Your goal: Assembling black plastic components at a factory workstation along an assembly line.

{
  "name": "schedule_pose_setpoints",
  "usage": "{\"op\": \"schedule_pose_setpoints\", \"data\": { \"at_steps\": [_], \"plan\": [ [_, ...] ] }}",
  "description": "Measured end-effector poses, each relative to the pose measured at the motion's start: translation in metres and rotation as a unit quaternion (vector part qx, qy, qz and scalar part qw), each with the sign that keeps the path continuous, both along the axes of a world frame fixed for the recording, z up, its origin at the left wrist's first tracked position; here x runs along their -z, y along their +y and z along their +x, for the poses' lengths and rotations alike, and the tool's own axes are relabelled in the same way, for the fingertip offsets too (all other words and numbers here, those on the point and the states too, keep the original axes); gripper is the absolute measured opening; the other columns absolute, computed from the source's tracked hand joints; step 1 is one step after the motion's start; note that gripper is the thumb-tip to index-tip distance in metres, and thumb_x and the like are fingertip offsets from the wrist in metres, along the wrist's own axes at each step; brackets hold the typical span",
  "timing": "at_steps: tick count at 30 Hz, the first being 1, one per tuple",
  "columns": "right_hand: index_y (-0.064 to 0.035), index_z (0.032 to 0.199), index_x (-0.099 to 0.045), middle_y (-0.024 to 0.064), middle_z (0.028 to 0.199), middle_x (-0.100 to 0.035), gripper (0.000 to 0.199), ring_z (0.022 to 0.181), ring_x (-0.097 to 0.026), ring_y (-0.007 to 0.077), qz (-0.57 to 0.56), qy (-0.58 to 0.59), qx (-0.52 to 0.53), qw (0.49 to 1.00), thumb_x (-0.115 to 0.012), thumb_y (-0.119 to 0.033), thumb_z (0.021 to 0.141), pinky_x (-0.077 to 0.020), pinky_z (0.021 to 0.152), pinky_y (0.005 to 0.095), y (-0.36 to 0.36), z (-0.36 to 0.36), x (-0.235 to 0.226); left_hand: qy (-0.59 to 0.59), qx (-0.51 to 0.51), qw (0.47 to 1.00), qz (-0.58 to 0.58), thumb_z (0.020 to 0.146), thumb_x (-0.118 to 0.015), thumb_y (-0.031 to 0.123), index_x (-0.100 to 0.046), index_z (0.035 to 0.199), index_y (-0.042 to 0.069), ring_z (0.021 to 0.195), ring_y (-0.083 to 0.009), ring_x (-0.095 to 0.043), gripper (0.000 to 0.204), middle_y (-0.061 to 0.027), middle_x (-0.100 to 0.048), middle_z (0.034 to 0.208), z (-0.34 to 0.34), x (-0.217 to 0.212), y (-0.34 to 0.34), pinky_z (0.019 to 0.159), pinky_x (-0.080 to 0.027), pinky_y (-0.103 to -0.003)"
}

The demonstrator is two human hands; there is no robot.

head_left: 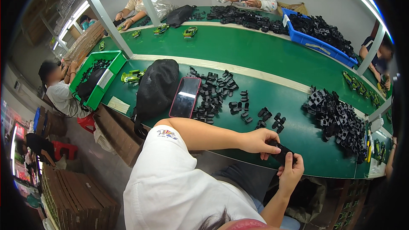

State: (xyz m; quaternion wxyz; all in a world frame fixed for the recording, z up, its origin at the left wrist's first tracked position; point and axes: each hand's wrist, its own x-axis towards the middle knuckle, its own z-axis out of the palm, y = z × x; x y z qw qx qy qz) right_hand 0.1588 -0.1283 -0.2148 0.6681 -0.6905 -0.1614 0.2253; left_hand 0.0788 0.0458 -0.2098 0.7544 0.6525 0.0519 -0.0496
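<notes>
Both my hands meet at the near edge of the green work table [238, 145], closed around a small black plastic part [282, 154]. My left hand [260, 141] grips its left end between thumb and fingers. The other end is pinched by my right hand [292, 168], thumb up; the fingers partly cover the part, so its exact shape is hidden. Just beyond my hands lie a few loose black plastic clips [279, 122]. A spread of similar clips [215, 91] lies farther left, and a large heap of black clips [334, 119] is on the right.
A red-edged phone [185, 98] and a black mesh bag [156, 86] lie left of the clips. A green crate [117, 61] stands at far left. Beyond a pale ledge runs a green conveyor [238, 42] carrying green-and-black pieces. A blue crate [317, 44] and several people are around it.
</notes>
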Motion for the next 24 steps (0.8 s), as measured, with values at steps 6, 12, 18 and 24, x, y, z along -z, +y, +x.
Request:
{"op": "schedule_pose_setpoints", "data": {
  "at_steps": [6, 12, 18, 24],
  "plan": [
    [-0.0025, 0.086, -0.051, 0.001, 0.062, -0.052, 0.022, 0.043, -0.044, 0.0037, 0.0, -0.006, -0.002, 1.0, -0.06, -0.022, 0.088, -0.0333, 0.035, 0.0163, -0.0002, 0.0002, 0.0012, -0.013, -0.002, 1.0, -0.004, 0.087, -0.061, 0.019, -0.05, 0.095, -0.003, 0.059, -0.0131, -0.06, 0.026, -0.0074, -0.058, 0.072, -0.0001, 0.0014, 0.0002, 0.053, -0.05, -0.025],
    [-0.0027, 0.086, -0.051, 0.0008, 0.063, -0.052, 0.023, 0.043, -0.044, 0.0036, 0.009, -0.006, 0.004, 1.0, -0.061, -0.023, 0.087, -0.0339, 0.034, 0.0165, 0.0009, -0.0008, 0.0024, -0.021, -0.005, 1.0, -0.008, 0.087, -0.061, 0.019, -0.05, 0.095, -0.003, 0.059, -0.0138, -0.06, 0.026, -0.0077, -0.058, 0.072, 0.0001, 0.0034, 0.0002, 0.052, -0.05, -0.025],
    [-0.003, 0.085, -0.051, 0.0004, 0.062, -0.051, 0.023, 0.043, -0.044, 0.0033, 0.007, -0.014, 0.006, 1.0, -0.06, -0.024, 0.087, -0.0337, 0.034, 0.0163, 0.0011, -0.0011, 0.0044, -0.011, 0.003, 1.0, -0.005, 0.087, -0.061, 0.018, -0.05, 0.098, -0.002, 0.061, -0.0126, -0.06, 0.025, -0.0066, -0.057, 0.075, 0.0004, 0.0051, 0.0013, 0.054, -0.051, -0.025],
    [-0.0036, 0.085, -0.051, 0.0003, 0.062, -0.051, 0.023, 0.042, -0.043, 0.0032, 0.009, -0.013, 0.0, 1.0, -0.06, -0.024, 0.088, -0.0324, 0.034, 0.0159, 0.0022, -0.0007, 0.0057, -0.02, -0.009, 1.0, -0.004, 0.087, -0.06, 0.017, -0.05, 0.097, -0.002, 0.061, -0.013, -0.06, 0.024, -0.0072, -0.058, 0.075, -0.0013, 0.0071, 0.0009, 0.053, -0.051, -0.025]
  ]
}}
